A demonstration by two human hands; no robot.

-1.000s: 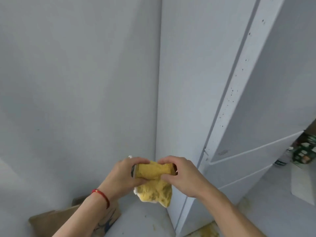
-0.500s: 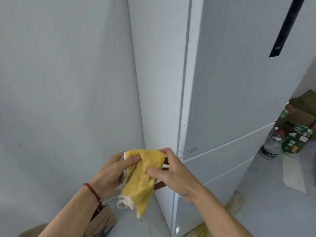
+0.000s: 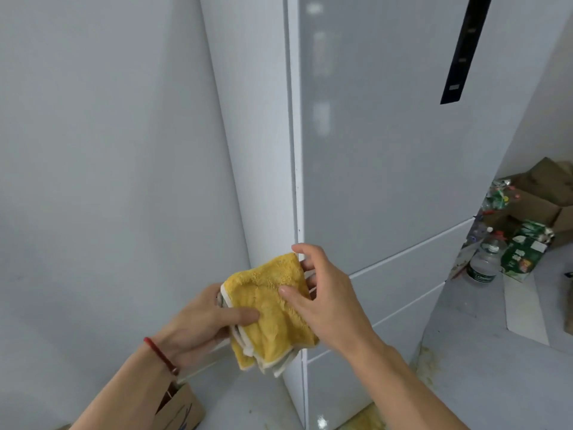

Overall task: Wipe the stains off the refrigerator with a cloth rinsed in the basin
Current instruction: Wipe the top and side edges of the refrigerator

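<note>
A yellow cloth [image 3: 273, 308] with a white edge is folded between both my hands, in front of the white refrigerator [image 3: 387, 166]. My left hand [image 3: 204, 324] grips its left edge, thumb on top. My right hand [image 3: 325, 296] holds its right side, thumb pressed on the front and fingers behind. A few small dark specks [image 3: 298, 193] dot the edge of the refrigerator door, above the cloth. The basin is not in view.
A grey wall [image 3: 108, 181] stands close on the left. A cardboard box [image 3: 183, 411] sits on the floor below my left arm. Bottles [image 3: 485, 262], a green packet and cardboard boxes [image 3: 545, 197] clutter the floor at the right. Yellowish marks stain the floor by the refrigerator's base.
The view has swung right, bringing more of the refrigerator front into sight. My hands have spread the bunched cloth into a flatter folded pad and raised it slightly.
</note>
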